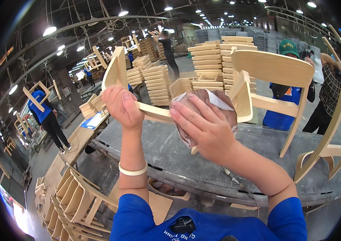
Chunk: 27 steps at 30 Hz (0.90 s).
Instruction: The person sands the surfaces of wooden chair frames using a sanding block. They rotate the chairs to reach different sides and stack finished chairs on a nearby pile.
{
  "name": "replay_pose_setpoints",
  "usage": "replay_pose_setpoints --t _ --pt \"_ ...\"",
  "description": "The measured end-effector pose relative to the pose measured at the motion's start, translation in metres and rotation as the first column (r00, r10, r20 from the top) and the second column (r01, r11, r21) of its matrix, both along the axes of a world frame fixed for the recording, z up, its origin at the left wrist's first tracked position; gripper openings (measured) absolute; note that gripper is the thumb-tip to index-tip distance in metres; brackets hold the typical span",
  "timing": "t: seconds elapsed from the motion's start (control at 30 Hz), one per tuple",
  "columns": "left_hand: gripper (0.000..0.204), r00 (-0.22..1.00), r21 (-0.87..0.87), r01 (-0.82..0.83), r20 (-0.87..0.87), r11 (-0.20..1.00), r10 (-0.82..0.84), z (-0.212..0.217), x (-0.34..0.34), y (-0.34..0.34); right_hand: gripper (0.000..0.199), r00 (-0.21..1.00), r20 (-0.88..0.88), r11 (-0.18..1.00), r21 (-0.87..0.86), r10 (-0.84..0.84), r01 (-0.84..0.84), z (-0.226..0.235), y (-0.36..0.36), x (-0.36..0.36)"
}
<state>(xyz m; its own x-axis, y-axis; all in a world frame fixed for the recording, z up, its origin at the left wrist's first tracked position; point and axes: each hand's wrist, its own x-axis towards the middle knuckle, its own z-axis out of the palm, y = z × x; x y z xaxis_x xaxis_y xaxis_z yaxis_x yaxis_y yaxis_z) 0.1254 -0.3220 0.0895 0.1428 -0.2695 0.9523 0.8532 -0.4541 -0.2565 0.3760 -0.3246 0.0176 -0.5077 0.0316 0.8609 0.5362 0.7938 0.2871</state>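
Note:
My left hand [123, 105] is closed around a pale wooden chair frame [156, 112], at the corner where a curved upright part [115, 70] meets a narrow rail. My right hand [204, 124] lies over a crumpled brown sheet of sandpaper [184, 134], its fingers stretched across the sheet and pressing it to the rail. The sandpaper hides part of the rail. Just right of it shows another curved wooden part [242, 98]; whether it belongs to the same frame I cannot tell. A chair frame with a broad backrest [275, 68] stands beyond my right hand.
Below my hands is a grey worktable [158, 148] with an air-hose fitting [234, 176] near its front edge. Another chair frame [327, 148] stands at right. Stacked wooden parts [206, 60] rise behind; more chair frames [78, 201] are lower left. Co-workers [287, 96] stand across the table.

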Motion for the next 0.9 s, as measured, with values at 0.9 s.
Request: replay_pose_setpoints --t 0.9 --pt "0.030 0.916 -0.232 0.398 0.042 0.888 -0.399 0.033 -0.056 0.040 0.053 0.971 -0.165 0.983 -0.100 -0.171 0.156 0.030 -0.015 -0.049"
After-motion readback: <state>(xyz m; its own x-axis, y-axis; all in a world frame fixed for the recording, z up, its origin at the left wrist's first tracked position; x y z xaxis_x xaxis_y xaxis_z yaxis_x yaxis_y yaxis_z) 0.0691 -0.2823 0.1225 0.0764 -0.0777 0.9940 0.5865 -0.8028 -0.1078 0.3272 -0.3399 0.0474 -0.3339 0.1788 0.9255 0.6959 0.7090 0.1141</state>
